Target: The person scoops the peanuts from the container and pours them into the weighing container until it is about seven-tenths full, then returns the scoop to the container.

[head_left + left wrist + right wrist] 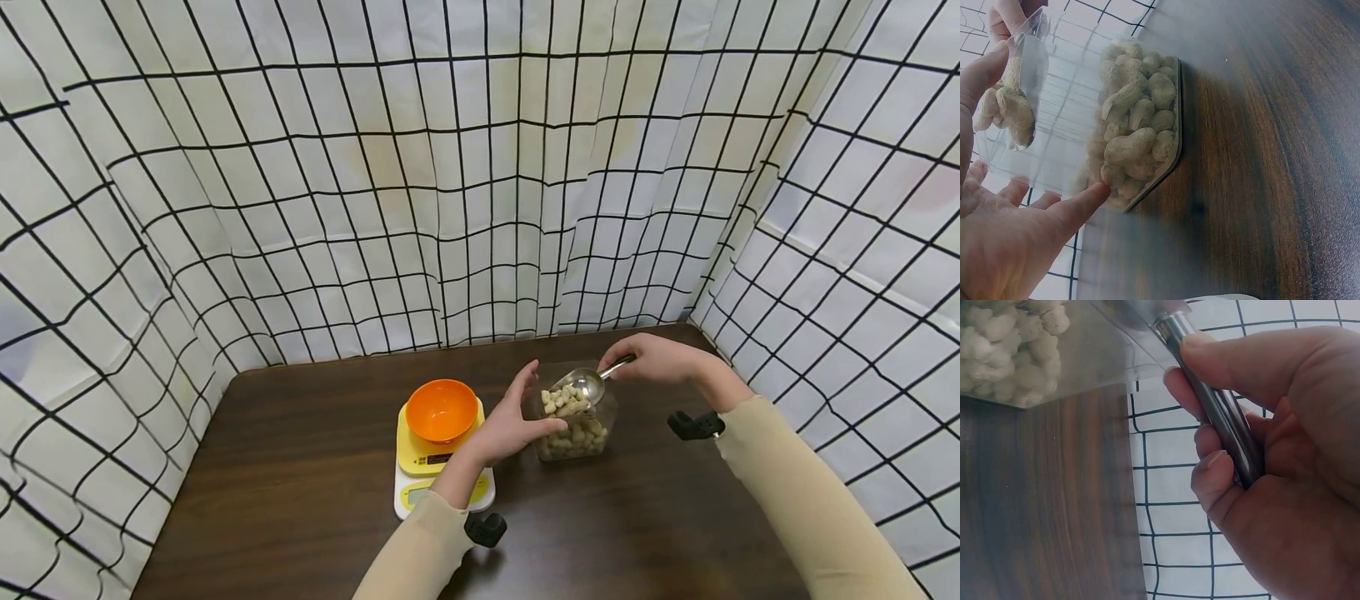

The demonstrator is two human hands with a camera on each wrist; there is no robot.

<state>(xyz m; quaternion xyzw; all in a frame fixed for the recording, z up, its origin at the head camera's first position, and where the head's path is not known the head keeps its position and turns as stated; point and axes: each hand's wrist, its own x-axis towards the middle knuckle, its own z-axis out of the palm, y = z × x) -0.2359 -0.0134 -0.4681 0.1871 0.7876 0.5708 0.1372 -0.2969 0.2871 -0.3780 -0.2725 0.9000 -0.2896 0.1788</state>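
In the head view, a clear plastic container (pixel 573 446) of unshelled peanuts (pixel 1138 119) stands on the table. My left hand (pixel 510 425) holds its left side, thumb toward me and fingers spread around the far side. The fingers of my right hand (pixel 1297 444) are curled around the handle of a metal scoop (pixel 588 383). Several peanuts lie in the scoop, whose bowl is tilted down to the left within the container's mouth, above the heap. In the left wrist view, the scoop's load shows through the clear wall.
Left of the container, an orange bowl (pixel 442 410) sits on a yellow and white kitchen scale (pixel 420 458); my left forearm partly covers the scale. The dark wooden table (pixel 300 467) is bordered by white curtains (pixel 480 192) with a black grid.
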